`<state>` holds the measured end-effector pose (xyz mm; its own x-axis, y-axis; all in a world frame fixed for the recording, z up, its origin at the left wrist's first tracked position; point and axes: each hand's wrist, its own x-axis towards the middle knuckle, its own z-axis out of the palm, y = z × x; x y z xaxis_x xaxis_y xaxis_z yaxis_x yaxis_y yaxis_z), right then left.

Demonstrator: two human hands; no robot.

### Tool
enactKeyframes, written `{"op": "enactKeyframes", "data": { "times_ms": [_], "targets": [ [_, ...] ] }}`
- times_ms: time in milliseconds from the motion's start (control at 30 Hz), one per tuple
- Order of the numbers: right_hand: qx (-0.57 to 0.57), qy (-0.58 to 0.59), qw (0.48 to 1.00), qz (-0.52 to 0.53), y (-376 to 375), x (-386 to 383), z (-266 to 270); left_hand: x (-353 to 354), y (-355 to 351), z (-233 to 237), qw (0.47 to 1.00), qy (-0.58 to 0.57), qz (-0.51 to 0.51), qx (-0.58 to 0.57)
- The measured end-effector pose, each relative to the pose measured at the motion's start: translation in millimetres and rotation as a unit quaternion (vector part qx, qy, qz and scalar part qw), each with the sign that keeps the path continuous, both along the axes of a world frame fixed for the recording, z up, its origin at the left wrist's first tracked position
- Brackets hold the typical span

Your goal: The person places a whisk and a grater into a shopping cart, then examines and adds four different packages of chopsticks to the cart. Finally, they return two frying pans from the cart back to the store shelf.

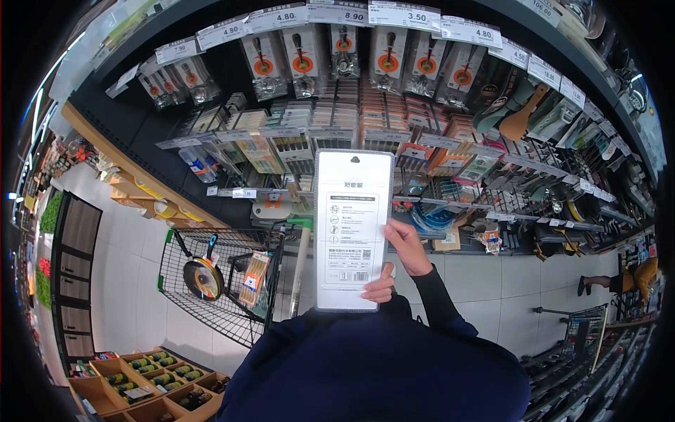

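Shop shelving (pixel 232 151) packed with hanging kitchen tools fills the background, and its top rail carries price tags (pixel 404 15) that read 7.90, 4.80, 4.80, 8.90, 3.50, 4.80 and 4.50. Tags further right are too curved and small to trust. In the middle of the view, held upright in front of the shelves and above the person's dark blue top, is a flat white pack (pixel 348 232). It is tall, with rounded corners and a hang hole at its top. The printed back faces the camera: a short heading in Chinese characters, rows of small icons with fine text, a QR code and a barcode lower down, all too small to read. What the pack contains cannot be seen from this side. The right hand (pixel 402 257) is clamped on the pack's right edge, fingers wrapped over it near the lower half, dark sleeve running down to the right. The left hand is out of sight. Just left, a wire trolley (pixel 184 309) holds a frying pan (pixel 202 278) and a slim packet (pixel 253 278) with unreadable print.
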<state>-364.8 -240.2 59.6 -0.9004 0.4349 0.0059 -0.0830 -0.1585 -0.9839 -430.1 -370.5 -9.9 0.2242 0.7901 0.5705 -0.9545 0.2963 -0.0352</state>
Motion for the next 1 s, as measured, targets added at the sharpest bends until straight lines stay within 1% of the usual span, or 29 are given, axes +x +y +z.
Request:
{"op": "enactKeyframes", "data": {
  "times_ms": [133,200,333,367,400,433,467,500,533,567,600,633,667,700,733,767,800,833,867,933,1000],
  "targets": [
    [-0.005,0.002,1.000,-0.010,0.1,0.3,-2.9,-7.5,-0.5,4.2,0.999,0.025,-0.005,-0.024],
    [-0.038,-0.011,0.999,-0.031,-2.6,-1.0,-1.3,-10.0,-1.1,-0.2,0.999,0.031,-0.005,-0.036],
    [-0.028,-0.011,0.999,-0.015,-3.8,-3.0,-2.5,-14.6,-2.0,-8.9,0.997,0.046,0.012,-0.060],
    [-0.011,0.012,0.999,-0.040,-6.6,-4.6,0.9,-16.6,1.7,-16.5,0.997,0.046,0.012,-0.059],
    [0.006,0.035,0.997,-0.066,-7.8,-5.6,3.0,-19.8,6.9,-25.6,0.997,0.056,0.037,-0.035],
    [0.007,0.035,0.997,-0.066,-7.7,-5.3,2.6,-21.9,10.3,-26.8,0.996,0.066,0.062,-0.012],
    [0.053,0.042,0.993,-0.093,-7.7,-4.8,1.6,-24.9,7.9,-27.9,0.996,0.067,0.062,-0.011],
    [0.099,0.049,0.987,-0.120,-7.4,-4.8,1.1,-30.8,0.6,-28.9,0.974,0.137,0.163,-0.072],
    [0.099,0.049,0.987,-0.120,-7.7,-4.2,5.3,-36.2,-8.4,-29.6,0.934,0.205,0.260,-0.133],
    [0.070,0.079,0.990,-0.098,-9.4,-2.3,13.9,-41.0,-15.0,-10.4,0.882,0.271,0.296,-0.247],
    [0.041,0.109,0.990,-0.076,-11.5,-0.1,21.6,-25.0,-5.6,8.2,0.661,0.358,0.394,-0.528],
    [-0.018,0.118,0.991,-0.055,-13.8,1.7,26.1,-25.4,-3.7,21.1,0.613,0.381,0.439,-0.534],
    [-0.019,0.117,0.991,-0.057,-14.0,1.7,23.3,-25.1,-3.0,25.3,0.563,0.402,0.482,-0.538],
    [-0.031,0.102,0.992,-0.068,-13.8,0.9,18.8,-30.3,-11.5,22.0,0.573,0.419,0.486,-0.509],
    [-0.043,0.087,0.992,-0.079,-14.3,-0.1,16.2,-34.2,-18.6,20.7,0.574,0.421,0.484,-0.510],
    [-0.030,0.071,0.991,-0.107,-15.7,-2.2,17.1,-37.4,-24.7,19.8,0.549,0.463,0.511,-0.472],
    [-0.031,0.070,0.991,-0.109,-15.2,-1.9,15.0,-38.7,-27.9,19.3,0.521,0.504,0.536,-0.432],
    [-0.057,0.056,0.991,-0.108,-13.1,-1.8,11.0,-36.7,-29.7,28.4,0.536,0.485,0.541,-0.431],
    [-0.082,0.042,0.990,-0.106,-10.9,-2.1,6.9,-36.5,-30.7,29.0,0.536,0.485,0.541,-0.431],
    [-0.091,0.036,0.989,-0.112,-9.9,-0.7,2.6,-35.7,-33.3,29.8,0.506,0.509,0.572,-0.397],
    [-0.097,0.028,0.988,-0.117,-9.0,1.9,3.2,-31.5,-34.3,32.5,0.514,0.506,0.565,-0.401]
  ]
}}
